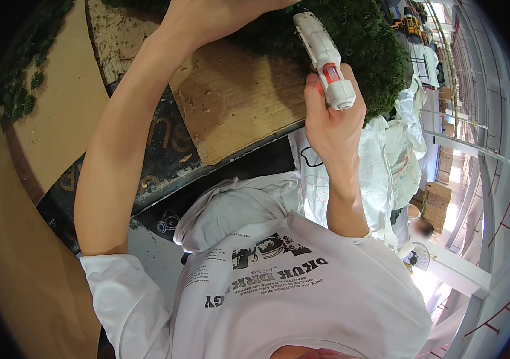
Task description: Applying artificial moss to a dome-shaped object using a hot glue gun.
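Observation:
My right hand point(334, 122) is wrapped round a white glue gun point(318, 45) with a red-rimmed window on its rear part, its front end pointing away from me. Just beyond and to the right of it lies a thick mat of dark green artificial foliage point(374, 66). My left hand point(210, 18) reaches across to the upper edge of the view, close to the foliage. Its fingers are cut off there, so what they touch cannot be made out. Under both arms a brown cardboard sheet point(237, 110), speckled with bits, covers part of the worktable.
The worktable's dark, worn edge point(219, 164) runs in front of me. More green sprigs point(25, 99) lie on a board at far left. White sacks point(392, 161) stand at right. Beyond are a yellow power tool point(411, 25), a fan point(419, 257), cardboard boxes point(436, 203) and another person point(423, 227).

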`<action>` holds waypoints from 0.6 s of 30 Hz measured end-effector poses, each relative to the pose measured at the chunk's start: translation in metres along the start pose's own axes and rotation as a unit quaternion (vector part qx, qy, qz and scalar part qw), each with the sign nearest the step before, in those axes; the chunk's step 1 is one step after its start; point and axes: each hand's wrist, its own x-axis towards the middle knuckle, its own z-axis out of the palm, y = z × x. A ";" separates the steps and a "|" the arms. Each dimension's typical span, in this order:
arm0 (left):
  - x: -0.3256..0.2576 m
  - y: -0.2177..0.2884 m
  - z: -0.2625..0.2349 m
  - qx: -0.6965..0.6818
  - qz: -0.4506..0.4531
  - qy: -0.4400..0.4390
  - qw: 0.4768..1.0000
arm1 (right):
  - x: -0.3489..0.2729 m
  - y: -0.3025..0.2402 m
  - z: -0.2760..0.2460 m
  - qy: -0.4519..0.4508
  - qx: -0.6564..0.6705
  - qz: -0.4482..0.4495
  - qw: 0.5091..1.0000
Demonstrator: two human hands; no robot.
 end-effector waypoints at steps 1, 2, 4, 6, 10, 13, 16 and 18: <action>0.000 0.000 0.000 0.014 0.006 0.001 1.000 | 0.000 0.000 0.000 -0.005 0.000 -0.002 1.000; 0.000 0.000 0.000 0.013 0.007 0.003 1.000 | 0.000 0.000 0.000 -0.010 -0.001 -0.006 1.000; -0.001 0.000 0.000 -0.012 -0.009 -0.036 0.999 | 0.000 0.001 0.001 -0.004 -0.002 -0.008 1.000; -0.003 0.003 0.002 0.000 -0.006 -0.003 1.000 | 0.000 0.001 0.001 0.000 -0.004 -0.007 1.000; -0.004 0.005 0.001 -0.008 0.010 0.031 0.999 | 0.000 0.000 0.002 0.002 0.011 0.007 1.000; -0.001 0.004 -0.005 -0.044 0.000 0.001 0.999 | 0.002 -0.001 0.002 0.003 0.014 0.005 1.000; 0.001 0.004 -0.011 -0.056 -0.010 -0.021 0.998 | 0.003 -0.002 0.002 0.010 0.003 -0.011 1.000; 0.001 0.005 -0.012 -0.063 -0.017 -0.040 0.997 | 0.002 -0.002 0.002 0.013 -0.004 -0.019 1.000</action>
